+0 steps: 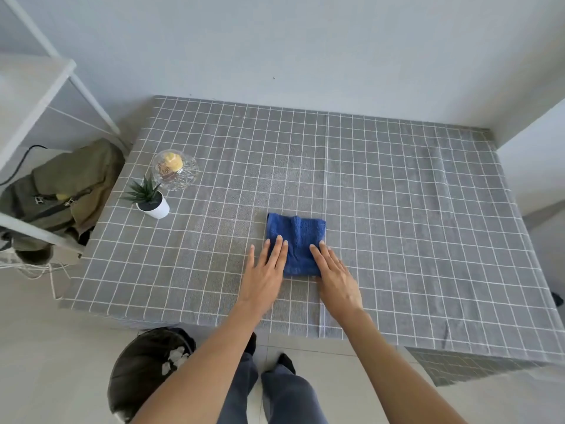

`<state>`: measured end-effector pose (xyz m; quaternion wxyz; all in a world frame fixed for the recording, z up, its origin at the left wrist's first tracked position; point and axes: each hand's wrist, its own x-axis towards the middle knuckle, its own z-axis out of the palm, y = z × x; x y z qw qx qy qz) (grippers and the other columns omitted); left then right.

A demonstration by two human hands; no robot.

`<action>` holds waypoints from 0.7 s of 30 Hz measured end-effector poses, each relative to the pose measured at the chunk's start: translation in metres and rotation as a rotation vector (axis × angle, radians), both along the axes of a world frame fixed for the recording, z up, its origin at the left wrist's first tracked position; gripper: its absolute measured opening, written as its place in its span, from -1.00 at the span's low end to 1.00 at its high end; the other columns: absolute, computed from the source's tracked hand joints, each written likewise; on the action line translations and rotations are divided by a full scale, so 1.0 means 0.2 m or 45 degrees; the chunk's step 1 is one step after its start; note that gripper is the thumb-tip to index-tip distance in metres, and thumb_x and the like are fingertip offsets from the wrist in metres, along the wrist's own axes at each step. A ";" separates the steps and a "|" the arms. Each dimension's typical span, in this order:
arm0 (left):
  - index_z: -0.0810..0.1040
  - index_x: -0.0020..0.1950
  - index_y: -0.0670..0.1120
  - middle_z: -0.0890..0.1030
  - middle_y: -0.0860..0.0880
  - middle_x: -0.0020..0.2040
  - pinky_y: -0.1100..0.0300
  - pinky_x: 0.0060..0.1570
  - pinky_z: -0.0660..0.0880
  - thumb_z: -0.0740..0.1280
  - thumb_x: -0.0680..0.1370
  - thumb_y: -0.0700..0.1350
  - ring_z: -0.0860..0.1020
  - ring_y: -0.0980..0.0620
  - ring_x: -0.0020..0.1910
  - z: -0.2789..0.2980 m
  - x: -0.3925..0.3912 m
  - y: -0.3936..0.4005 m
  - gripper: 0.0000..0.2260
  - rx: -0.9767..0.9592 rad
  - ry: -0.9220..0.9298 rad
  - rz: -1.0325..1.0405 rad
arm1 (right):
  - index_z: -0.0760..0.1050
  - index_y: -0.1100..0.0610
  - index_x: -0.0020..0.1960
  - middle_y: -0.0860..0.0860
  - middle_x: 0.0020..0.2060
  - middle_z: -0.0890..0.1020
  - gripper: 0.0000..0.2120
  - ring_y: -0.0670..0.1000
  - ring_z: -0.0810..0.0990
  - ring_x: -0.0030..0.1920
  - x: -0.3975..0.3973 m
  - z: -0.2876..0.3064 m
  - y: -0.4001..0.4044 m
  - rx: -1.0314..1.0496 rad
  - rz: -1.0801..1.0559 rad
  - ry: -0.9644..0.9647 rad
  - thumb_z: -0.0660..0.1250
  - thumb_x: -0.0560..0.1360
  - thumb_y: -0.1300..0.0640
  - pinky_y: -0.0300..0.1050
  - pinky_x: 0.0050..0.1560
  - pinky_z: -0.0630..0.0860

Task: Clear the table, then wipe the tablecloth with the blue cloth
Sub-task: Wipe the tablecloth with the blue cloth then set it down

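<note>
A folded blue cloth (296,237) lies flat on the grey checked tablecloth (397,209), near the table's front middle. My left hand (265,273) rests flat with its fingertips on the cloth's left edge. On the right edge lie the fingers of my right hand (334,278), also flat. Neither hand grips the cloth; the fingers are stretched out. A small potted plant (149,195) in a white pot and a glass dish (175,169) with something yellow inside stand at the table's left side.
A black-lined bin (146,368) with crumpled white scraps stands on the floor at the front left. A white shelf frame (46,96) and an olive bag (67,191) sit left of the table. White walls close the back and right.
</note>
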<state>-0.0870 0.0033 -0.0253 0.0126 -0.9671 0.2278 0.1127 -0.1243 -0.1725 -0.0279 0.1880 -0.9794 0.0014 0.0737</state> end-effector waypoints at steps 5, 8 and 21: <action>-0.25 0.55 -0.14 -0.17 -0.09 0.58 -0.17 0.46 -0.25 0.06 0.65 -0.19 -0.13 -0.03 0.56 0.09 0.04 0.03 -0.41 0.010 -0.026 -0.024 | -0.08 0.09 0.56 0.06 0.55 -0.04 -0.38 0.05 -0.10 0.54 0.02 0.04 -0.01 -0.187 0.061 -0.084 0.12 0.60 0.30 -0.10 0.47 -0.22; -0.24 0.55 -0.15 -0.16 -0.10 0.58 -0.18 0.43 -0.32 0.06 0.64 -0.22 -0.16 -0.01 0.56 0.17 0.08 0.03 -0.41 0.018 -0.085 -0.054 | -0.09 0.10 0.56 0.06 0.56 -0.03 -0.41 0.07 -0.13 0.54 0.04 0.13 -0.01 -0.261 0.013 -0.094 0.09 0.62 0.23 -0.02 0.48 -0.24; -0.01 0.57 -0.16 0.07 -0.08 0.58 -0.24 0.43 -0.27 0.19 0.60 -0.16 -0.05 -0.01 0.57 0.65 0.26 -0.33 -0.41 -0.060 -0.148 -0.287 | 0.07 0.05 0.53 0.14 0.55 -0.05 -0.44 0.14 -0.23 0.53 0.04 0.67 -0.28 -0.437 -0.278 -0.170 0.16 0.58 0.22 0.13 0.47 -0.27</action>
